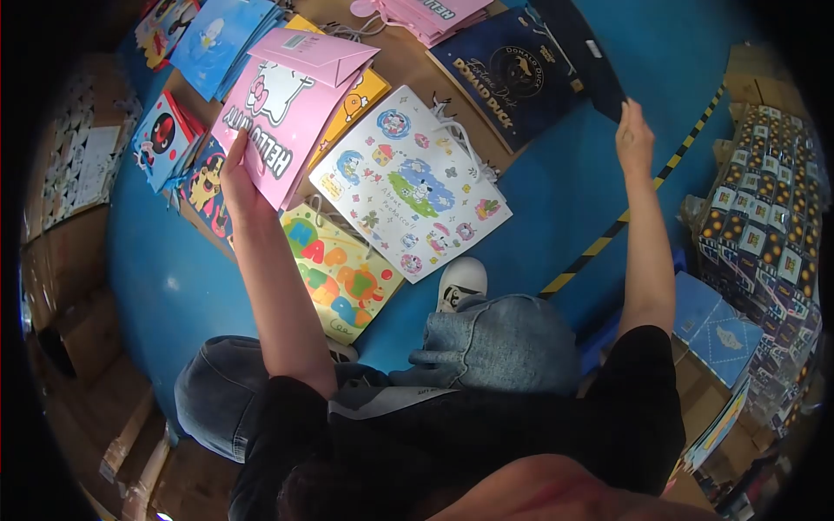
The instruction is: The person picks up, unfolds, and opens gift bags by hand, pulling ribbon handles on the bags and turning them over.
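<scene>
The pink bag [282,104], slanting lengthwise forward, is gripped by the left hand [245,191]; a black item [586,65], well rightward, by the right hand [636,143].

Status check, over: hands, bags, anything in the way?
Left hand gripping pink Hello Kitty bag. Right hand holding dark flat item by its end. White patterned bag between them; no obstruction seen.
</scene>
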Demonstrator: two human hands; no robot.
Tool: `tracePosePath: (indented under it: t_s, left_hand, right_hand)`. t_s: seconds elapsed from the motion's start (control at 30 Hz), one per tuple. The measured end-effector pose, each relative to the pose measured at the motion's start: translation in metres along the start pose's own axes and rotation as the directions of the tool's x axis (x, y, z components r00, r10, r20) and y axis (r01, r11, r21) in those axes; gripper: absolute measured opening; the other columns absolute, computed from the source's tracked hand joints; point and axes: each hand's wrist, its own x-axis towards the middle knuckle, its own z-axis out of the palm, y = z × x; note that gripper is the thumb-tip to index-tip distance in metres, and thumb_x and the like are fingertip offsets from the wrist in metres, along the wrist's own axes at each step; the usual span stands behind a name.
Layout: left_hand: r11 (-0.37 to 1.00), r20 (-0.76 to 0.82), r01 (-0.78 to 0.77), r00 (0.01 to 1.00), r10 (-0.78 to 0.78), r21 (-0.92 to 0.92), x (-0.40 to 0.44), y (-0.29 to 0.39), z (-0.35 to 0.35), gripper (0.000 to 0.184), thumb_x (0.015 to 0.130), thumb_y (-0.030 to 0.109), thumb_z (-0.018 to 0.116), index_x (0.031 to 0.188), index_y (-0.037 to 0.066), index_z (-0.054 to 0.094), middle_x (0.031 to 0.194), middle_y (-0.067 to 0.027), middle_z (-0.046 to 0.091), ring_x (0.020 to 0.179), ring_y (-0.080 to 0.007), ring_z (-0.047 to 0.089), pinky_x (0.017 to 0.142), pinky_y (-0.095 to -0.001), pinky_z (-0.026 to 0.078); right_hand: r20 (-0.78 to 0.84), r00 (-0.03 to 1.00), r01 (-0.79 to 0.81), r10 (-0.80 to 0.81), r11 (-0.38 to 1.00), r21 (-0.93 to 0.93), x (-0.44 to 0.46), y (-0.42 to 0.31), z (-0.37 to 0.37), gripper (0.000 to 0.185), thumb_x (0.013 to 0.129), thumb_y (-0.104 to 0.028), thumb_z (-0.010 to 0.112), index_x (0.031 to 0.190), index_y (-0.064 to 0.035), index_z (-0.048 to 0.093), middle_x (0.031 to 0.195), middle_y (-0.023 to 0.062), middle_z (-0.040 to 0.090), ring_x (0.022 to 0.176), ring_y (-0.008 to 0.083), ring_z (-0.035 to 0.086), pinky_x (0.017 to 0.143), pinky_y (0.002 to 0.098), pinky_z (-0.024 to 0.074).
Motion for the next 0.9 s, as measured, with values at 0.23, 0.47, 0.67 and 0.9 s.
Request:
tracePosePath:
  t_s: [0.23,0.47,0.67,0.9]
  left_hand:
    - [0.998,-0.134,-0.054,0.989,0.059,0.035,-0.014,0.009,0.019,0.037,0.097,0.019,0.044,0.121,-0.010,0.044,0.103,-0.0225,0.065,0.075,-0.0281,0.070,0.057,-0.0381,0.062]
    - [0.996,-0.008,-0.011,1.000,0.012,0.091,-0.013,0.011,0.013,0.035,0.096,0.020,0.047,0.118,-0.007,0.049,0.097,-0.0186,0.068,0.068,-0.0254,0.070,0.050,-0.0326,0.061]
    - [1.000,-0.033,-0.002,0.999,0.002,0.000,-0.003,0.001,0.006,0.033,0.096,0.016,0.048,0.120,-0.007,0.046,0.108,-0.0198,0.064,0.087,-0.0264,0.069,0.073,-0.0376,0.061]
    - [1.000,-0.039,-0.004,0.999,0.005,0.028,-0.009,0.002,0.020,0.034,0.096,0.017,0.047,0.120,-0.007,0.046,0.107,-0.0200,0.064,0.084,-0.0259,0.069,0.069,-0.0384,0.061]
  right_hand:
    - [-0.124,0.967,-0.224,0.222,0.975,-0.001,0.021,-0.016,-0.018,0.021,0.097,-0.021,0.050,0.102,-0.0020,0.058,0.082,0.0220,0.062,0.076,0.0385,0.063,0.064,0.0435,0.0483]
    - [-0.175,0.906,-0.324,0.385,0.898,0.297,0.019,0.000,-0.040,0.031,0.099,-0.026,0.048,0.085,0.0024,0.051,0.064,0.0092,0.041,0.059,0.0166,0.039,0.057,0.0320,0.0363]
    - [-0.093,0.881,-0.389,0.463,0.823,0.415,0.005,0.034,-0.044,0.032,0.098,-0.031,0.051,0.088,-0.0013,0.058,0.062,-0.0033,0.039,0.056,0.0065,0.034,0.052,0.0246,0.0322]
    - [0.053,0.724,-0.582,0.688,0.569,0.581,0.009,0.006,-0.058,0.034,0.098,-0.028,0.050,0.082,0.0023,0.052,0.062,-0.0024,0.038,0.058,0.0097,0.033,0.052,0.0284,0.0309]
